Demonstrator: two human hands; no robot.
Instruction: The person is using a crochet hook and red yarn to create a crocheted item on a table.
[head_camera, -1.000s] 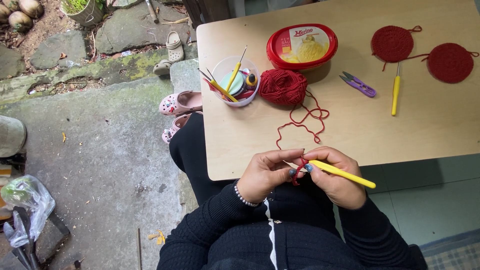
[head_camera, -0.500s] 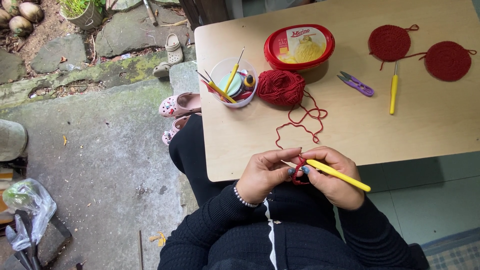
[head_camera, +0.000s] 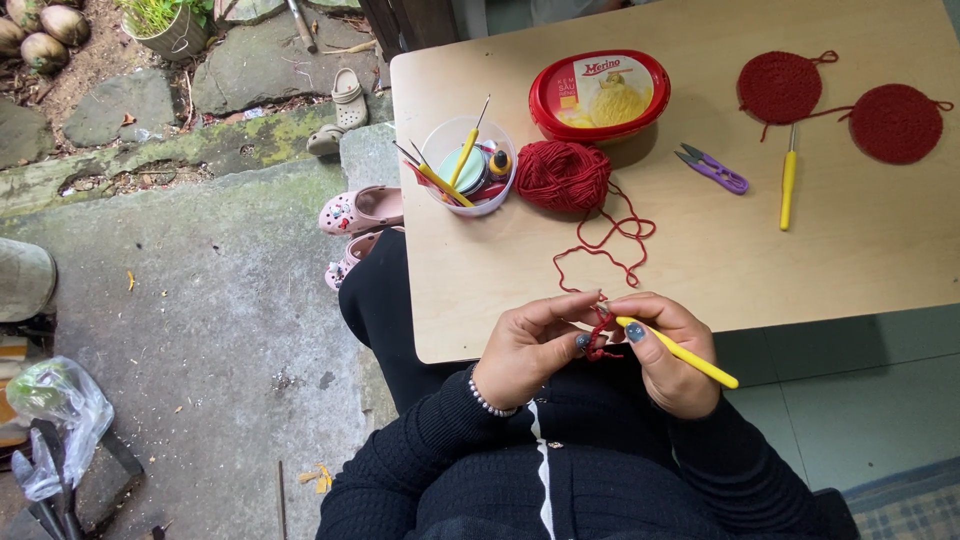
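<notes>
At the near edge of a light wooden table (head_camera: 860, 250), my right hand (head_camera: 670, 350) grips a yellow-handled crochet hook (head_camera: 685, 355) that slants down to the right. My left hand (head_camera: 530, 345) pinches a small piece of red crochet work (head_camera: 598, 335) right at the hook's tip. A red yarn strand (head_camera: 605, 240) loops across the table from the work up to a red yarn ball (head_camera: 562, 175).
Beside the yarn ball stands a clear cup of hooks and tools (head_camera: 467, 165). Farther back lie a red-rimmed tub (head_camera: 598, 95), purple snips (head_camera: 712, 168), a second yellow hook (head_camera: 788, 185) and two red crocheted discs (head_camera: 780, 87) (head_camera: 895, 122). Pink clogs (head_camera: 362, 210) lie on the stone floor at the left.
Both hands stay together at the table edge; the hook's handle has tilted slightly. The view has shifted a little, nothing else moved.
</notes>
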